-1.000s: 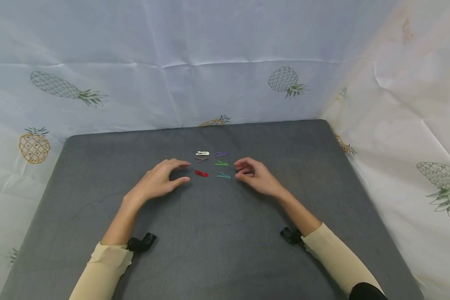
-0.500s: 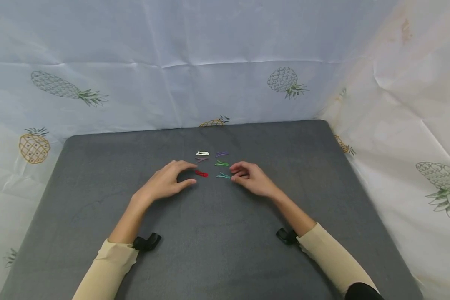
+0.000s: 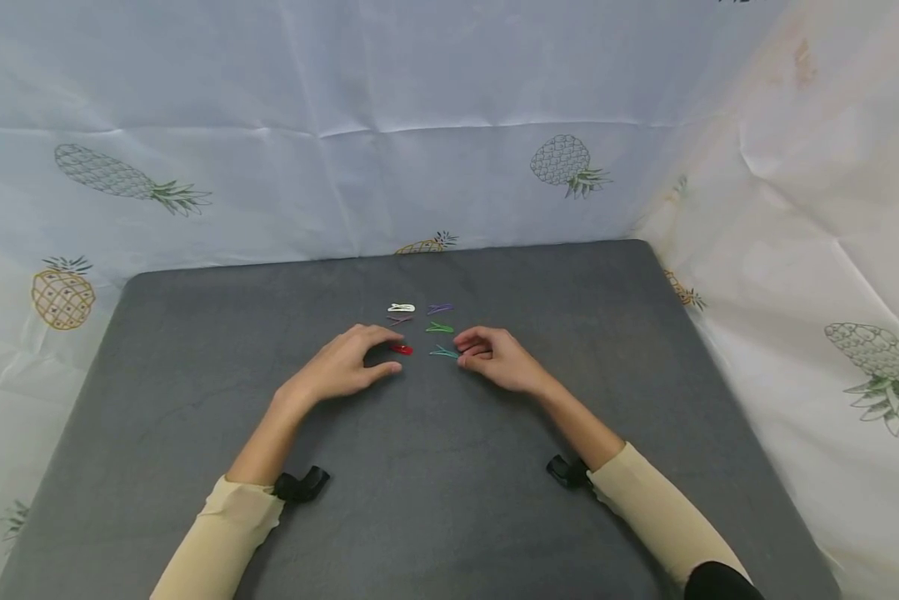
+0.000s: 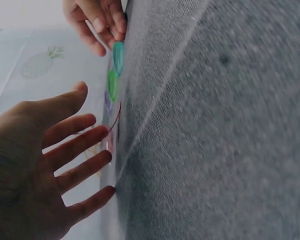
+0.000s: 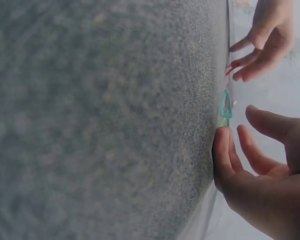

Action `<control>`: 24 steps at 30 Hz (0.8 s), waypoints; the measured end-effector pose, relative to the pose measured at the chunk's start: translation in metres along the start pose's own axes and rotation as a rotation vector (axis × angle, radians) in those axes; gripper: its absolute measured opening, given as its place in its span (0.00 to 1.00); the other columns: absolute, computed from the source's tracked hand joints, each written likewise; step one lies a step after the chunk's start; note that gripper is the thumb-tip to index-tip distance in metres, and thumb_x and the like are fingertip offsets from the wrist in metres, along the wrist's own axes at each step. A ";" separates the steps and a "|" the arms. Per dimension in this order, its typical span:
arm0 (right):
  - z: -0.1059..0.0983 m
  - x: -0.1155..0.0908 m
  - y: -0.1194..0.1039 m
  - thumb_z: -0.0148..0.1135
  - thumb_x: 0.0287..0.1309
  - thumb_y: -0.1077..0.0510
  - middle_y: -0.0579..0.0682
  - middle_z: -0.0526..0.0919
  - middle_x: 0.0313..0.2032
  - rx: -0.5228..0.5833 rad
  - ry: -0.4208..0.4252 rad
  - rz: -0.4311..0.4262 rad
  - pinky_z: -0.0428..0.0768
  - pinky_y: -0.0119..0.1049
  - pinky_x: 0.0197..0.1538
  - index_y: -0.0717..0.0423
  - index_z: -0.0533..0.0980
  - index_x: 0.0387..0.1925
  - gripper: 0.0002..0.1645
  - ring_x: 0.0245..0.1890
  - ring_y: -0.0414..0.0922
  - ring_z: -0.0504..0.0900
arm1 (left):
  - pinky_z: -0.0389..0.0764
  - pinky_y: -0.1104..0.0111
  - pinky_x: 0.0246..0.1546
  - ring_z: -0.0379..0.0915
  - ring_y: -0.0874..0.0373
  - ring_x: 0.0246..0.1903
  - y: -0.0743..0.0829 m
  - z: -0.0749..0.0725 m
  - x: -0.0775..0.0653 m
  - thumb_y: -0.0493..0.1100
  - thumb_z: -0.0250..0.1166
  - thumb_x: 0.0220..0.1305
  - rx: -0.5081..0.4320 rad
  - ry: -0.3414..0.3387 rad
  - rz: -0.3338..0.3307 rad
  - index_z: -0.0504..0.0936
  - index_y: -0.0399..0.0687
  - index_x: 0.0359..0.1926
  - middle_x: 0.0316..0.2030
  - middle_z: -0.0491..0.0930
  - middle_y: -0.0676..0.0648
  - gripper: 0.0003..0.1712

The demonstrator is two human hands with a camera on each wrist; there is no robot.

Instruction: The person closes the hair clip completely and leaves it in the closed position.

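Observation:
Several small hair clips lie in two columns, most with splayed arms. My left hand (image 3: 344, 365) curves around the left side of the red hair clip (image 3: 404, 350), thumb and fingers apart; its fingertips overlap the clip's left end in the head view. On the other side, my right hand (image 3: 501, 360) has its fingertips right at the right end of the teal hair clip (image 3: 443, 352). In the right wrist view, a gap shows between that hand's thumb and fingers, with the teal clip (image 5: 226, 105) just beyond them. Neither hand visibly grips a clip.
Farther back lie a green hair clip (image 3: 440, 327), a purple one (image 3: 440, 309), a white one (image 3: 401, 308) and a dull pink one (image 3: 400, 320). The grey table (image 3: 419, 500) meets a pineapple-print curtain (image 3: 307, 192) at its back and sides.
Both hands have moved inward: the left one rightward to the red hair clip, the right one leftward to the teal one. The clips have stayed in place.

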State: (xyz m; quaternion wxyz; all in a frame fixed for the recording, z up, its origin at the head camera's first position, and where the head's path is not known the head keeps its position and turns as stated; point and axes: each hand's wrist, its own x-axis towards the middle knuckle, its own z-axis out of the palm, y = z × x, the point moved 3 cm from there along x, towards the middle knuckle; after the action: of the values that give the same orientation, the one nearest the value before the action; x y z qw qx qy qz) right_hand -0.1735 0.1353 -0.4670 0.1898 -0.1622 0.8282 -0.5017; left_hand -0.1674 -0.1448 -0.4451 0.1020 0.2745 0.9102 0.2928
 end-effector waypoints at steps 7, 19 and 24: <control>0.001 0.004 0.002 0.69 0.73 0.64 0.63 0.87 0.59 -0.020 0.004 0.013 0.86 0.43 0.60 0.66 0.80 0.64 0.21 0.56 0.53 0.88 | 0.74 0.41 0.70 0.77 0.41 0.67 0.003 0.005 0.007 0.50 0.72 0.75 -0.013 -0.012 0.010 0.81 0.44 0.71 0.68 0.83 0.41 0.29; 0.001 0.009 -0.001 0.69 0.72 0.64 0.61 0.90 0.54 -0.043 0.036 0.017 0.87 0.39 0.55 0.64 0.83 0.60 0.18 0.50 0.49 0.90 | 0.71 0.37 0.70 0.75 0.40 0.70 0.005 0.012 0.015 0.51 0.71 0.75 -0.034 -0.027 0.011 0.82 0.45 0.71 0.69 0.83 0.41 0.29; 0.003 0.011 -0.001 0.70 0.72 0.62 0.60 0.90 0.52 -0.058 0.033 0.029 0.87 0.38 0.54 0.63 0.84 0.59 0.17 0.48 0.47 0.90 | 0.69 0.35 0.68 0.73 0.38 0.71 0.008 0.017 0.020 0.51 0.71 0.75 -0.043 -0.035 0.014 0.83 0.45 0.70 0.70 0.82 0.41 0.28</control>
State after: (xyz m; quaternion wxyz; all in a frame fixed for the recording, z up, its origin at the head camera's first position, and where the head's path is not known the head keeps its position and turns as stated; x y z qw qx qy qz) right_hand -0.1819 0.1276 -0.4695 0.1785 -0.1472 0.8477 -0.4773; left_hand -0.1742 -0.1202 -0.4545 0.1218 0.2836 0.8999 0.3080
